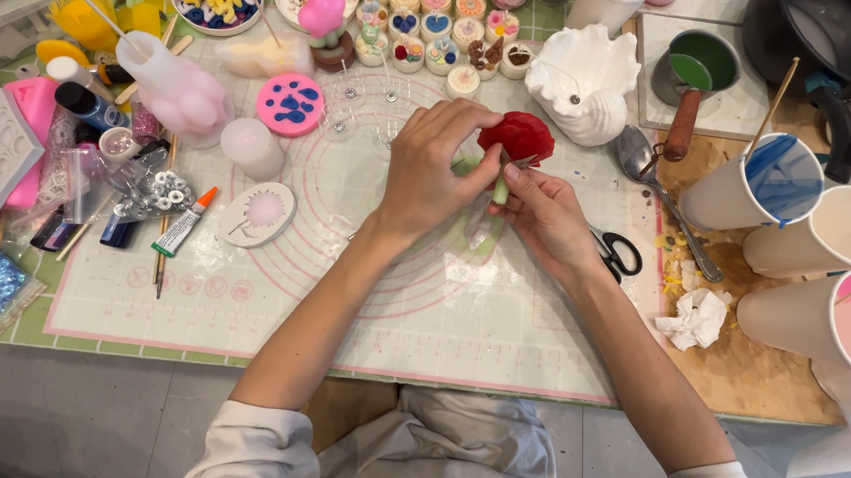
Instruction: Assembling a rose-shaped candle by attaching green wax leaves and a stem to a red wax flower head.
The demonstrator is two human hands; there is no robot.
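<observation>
Red wax flower (516, 136) pinched by both hands (left hand (430, 169), right hand (540, 213)) near scissors (617, 251).

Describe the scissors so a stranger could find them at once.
Start at the pale mat with pink circles covering the table. Just right of the right hand, at the mat's right edge, lie the scissors. Their black loop handles set them apart from the metal spoon and crumpled white tissue nearby.

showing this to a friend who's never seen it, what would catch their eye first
Probably the red rose at the mat's centre, held between the left hand and right hand. Next, the white shell-shaped mould just behind it, and the cup of blue wax on the right.
</observation>
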